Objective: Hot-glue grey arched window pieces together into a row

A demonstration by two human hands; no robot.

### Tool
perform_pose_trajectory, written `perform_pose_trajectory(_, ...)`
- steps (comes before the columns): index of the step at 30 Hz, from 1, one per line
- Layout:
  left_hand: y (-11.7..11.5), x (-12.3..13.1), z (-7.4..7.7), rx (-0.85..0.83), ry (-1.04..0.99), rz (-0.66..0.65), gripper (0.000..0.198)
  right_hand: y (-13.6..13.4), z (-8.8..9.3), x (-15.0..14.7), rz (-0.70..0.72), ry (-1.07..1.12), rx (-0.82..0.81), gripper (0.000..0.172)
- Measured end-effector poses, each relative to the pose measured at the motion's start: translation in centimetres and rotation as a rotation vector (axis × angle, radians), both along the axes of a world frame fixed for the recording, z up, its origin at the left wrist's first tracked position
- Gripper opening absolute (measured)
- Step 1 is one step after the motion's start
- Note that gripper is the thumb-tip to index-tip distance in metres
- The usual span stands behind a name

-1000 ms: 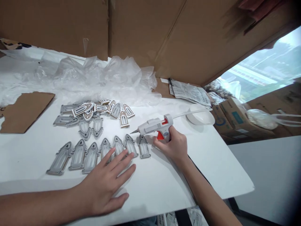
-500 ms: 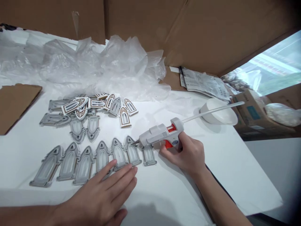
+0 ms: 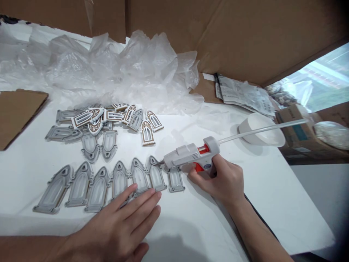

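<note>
Cardboard box [image 3: 290, 125] behind, right hand [image 3: 226, 180] gripping glue gun [image 3: 191, 154].

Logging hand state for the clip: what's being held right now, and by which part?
The right hand grips the white hot glue gun by its handle, behind the orange trigger. The left hand holds nothing; it lies flat against the grey arched pieces.

The glue gun [image 3: 188, 153] is pale grey with a red trigger [image 3: 199, 167]; the arched window pieces [image 3: 80, 190] are grey, some white with brown scrollwork [image 3: 147, 133], on a white tabletop [image 3: 286, 218].
</note>
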State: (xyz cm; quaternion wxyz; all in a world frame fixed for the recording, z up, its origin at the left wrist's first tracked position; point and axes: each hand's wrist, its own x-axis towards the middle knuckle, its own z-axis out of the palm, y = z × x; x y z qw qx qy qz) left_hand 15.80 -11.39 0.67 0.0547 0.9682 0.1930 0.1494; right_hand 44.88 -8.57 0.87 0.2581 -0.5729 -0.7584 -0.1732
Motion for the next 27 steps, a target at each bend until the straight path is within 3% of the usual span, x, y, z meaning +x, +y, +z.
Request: perform_pose_trajectory(27,-0.12,-0.27,-0.02,-0.010,-0.013,-0.006,0.041,-0.01,0.28,-0.18,-0.022,-0.003,0.058,0.045)
